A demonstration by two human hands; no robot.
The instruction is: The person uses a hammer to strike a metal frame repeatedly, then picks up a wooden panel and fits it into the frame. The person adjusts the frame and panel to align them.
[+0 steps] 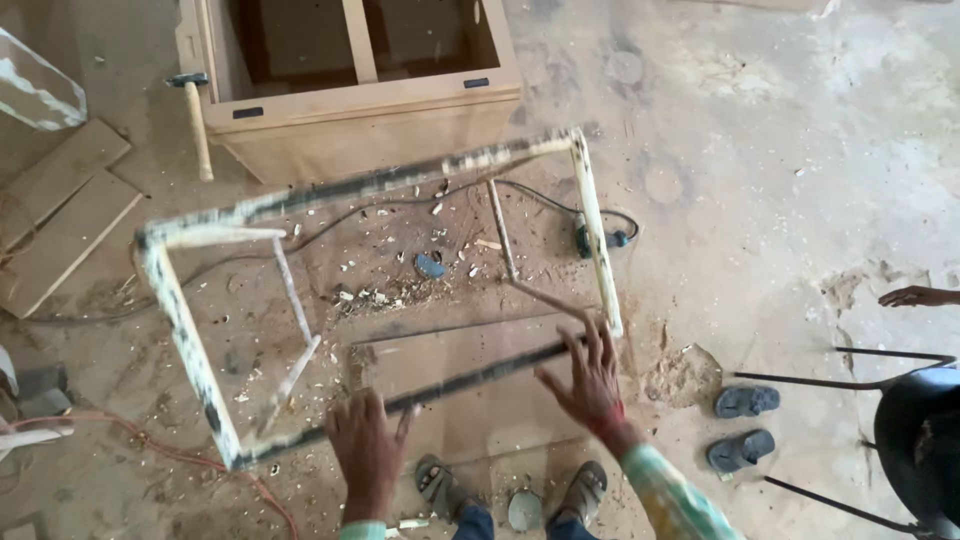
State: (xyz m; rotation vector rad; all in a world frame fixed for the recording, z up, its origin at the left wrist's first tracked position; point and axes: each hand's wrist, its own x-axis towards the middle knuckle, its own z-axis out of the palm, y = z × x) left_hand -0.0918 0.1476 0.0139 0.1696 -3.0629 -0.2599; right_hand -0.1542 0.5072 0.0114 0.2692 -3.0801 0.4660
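Dusty floor: one frame (380, 300) (two hands (368, 452) near).

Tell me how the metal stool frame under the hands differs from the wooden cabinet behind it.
The stool frame is an open skeleton of thin bars, see-through to the floor; the wooden cabinet is a box of solid panels. The frame is paint-flecked and dark; the cabinet is plain pale wood. Both hands, left hand and right hand, are at the frame's near rail; nobody touches the cabinet. Both are rectangular.
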